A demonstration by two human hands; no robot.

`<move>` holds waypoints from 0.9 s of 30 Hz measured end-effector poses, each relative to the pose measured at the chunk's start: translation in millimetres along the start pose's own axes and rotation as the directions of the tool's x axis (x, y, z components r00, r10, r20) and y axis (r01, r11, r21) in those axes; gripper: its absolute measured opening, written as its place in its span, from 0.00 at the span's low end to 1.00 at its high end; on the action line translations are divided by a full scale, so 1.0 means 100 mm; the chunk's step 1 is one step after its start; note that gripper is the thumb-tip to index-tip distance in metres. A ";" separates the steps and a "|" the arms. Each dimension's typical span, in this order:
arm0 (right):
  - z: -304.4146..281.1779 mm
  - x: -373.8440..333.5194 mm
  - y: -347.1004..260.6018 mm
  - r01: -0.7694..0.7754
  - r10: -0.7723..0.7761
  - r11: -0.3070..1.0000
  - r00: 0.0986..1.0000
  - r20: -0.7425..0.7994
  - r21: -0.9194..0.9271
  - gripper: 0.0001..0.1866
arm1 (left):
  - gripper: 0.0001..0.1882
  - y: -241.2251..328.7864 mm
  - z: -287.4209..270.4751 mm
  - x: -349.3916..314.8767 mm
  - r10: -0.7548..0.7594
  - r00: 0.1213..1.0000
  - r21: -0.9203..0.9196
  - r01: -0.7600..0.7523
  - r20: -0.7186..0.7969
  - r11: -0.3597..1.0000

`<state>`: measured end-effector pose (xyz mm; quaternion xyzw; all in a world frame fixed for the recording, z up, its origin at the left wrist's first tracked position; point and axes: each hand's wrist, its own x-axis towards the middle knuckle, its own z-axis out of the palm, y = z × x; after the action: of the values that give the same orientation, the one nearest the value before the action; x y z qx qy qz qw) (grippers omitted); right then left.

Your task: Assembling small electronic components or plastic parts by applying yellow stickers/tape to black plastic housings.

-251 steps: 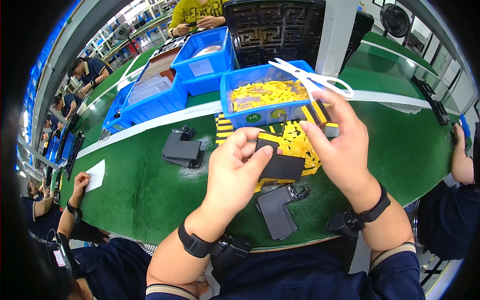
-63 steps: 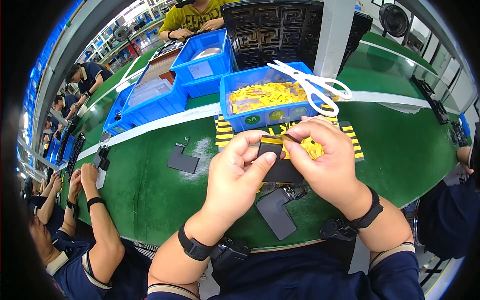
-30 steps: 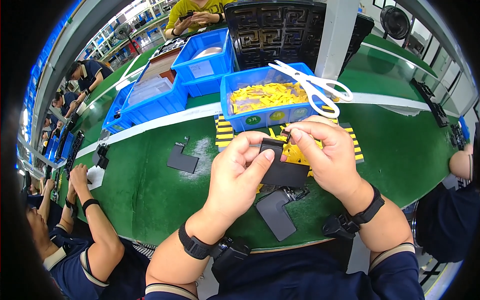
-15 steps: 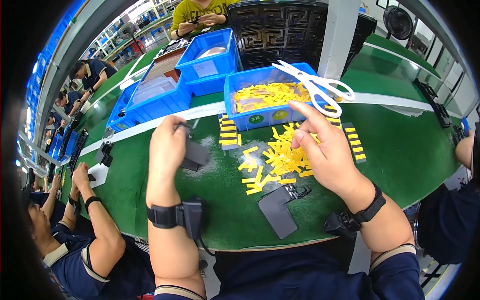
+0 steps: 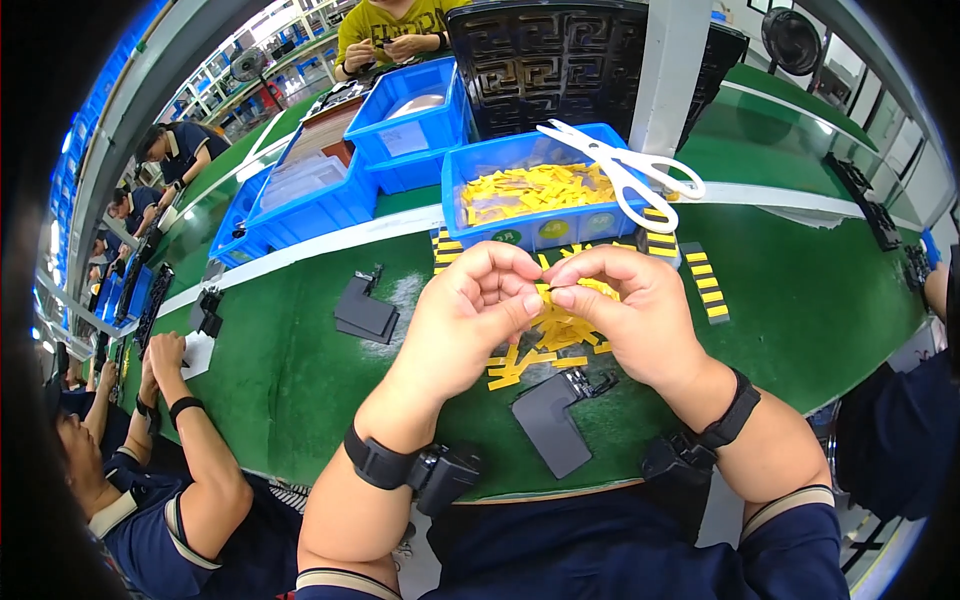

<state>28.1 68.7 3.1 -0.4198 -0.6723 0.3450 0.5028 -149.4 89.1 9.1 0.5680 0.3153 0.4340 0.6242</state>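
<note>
Pinching a tiny dark piece [image 5: 549, 288], mostly hidden, between left hand [image 5: 466, 322] and right hand [image 5: 638, 312], held close together above loose yellow strips [image 5: 567, 332]. Could slip from so slight a hold and get lost among those strips.

holding left hand [image 5: 485, 315] and right hand [image 5: 625, 310] with fingertips close together over scattered yellow strips [image 5: 562, 332], with a dark l-shaped part [image 5: 548, 430] near, an overlapping dark pair [image 5: 362, 312] to the left, and white scissors [image 5: 610, 158] across a blue bin [image 5: 530, 236] far.
</note>
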 end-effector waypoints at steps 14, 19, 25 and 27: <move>-0.06 0.06 0.00 0.069 -0.048 0.990 0.985 -0.166 0.124 0.04 | 0.41 0.17 0.34 -0.37 -0.090 0.934 0.923 -0.321 0.345 0.213; -0.07 0.05 -0.06 0.167 -0.177 0.983 0.972 -0.153 -0.077 0.04 | 0.31 0.07 0.33 -0.39 0.006 0.943 0.916 -0.324 0.332 0.238; -0.04 -0.01 -0.12 -0.019 0.025 0.997 0.996 -0.084 0.069 0.05 | 0.07 0.08 0.19 -0.20 -0.070 0.997 0.474 0.066 -0.009 0.878; -0.01 -0.03 -0.13 -0.016 0.024 0.997 0.993 -0.117 0.070 0.05 | 0.09 0.06 0.18 -0.17 -0.047 0.999 0.290 0.052 -0.021 0.956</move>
<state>27.2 60.4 13.4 -0.4287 -0.6249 0.3475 0.5522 -142.3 65.8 16.4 0.6422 0.3940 0.3714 0.5426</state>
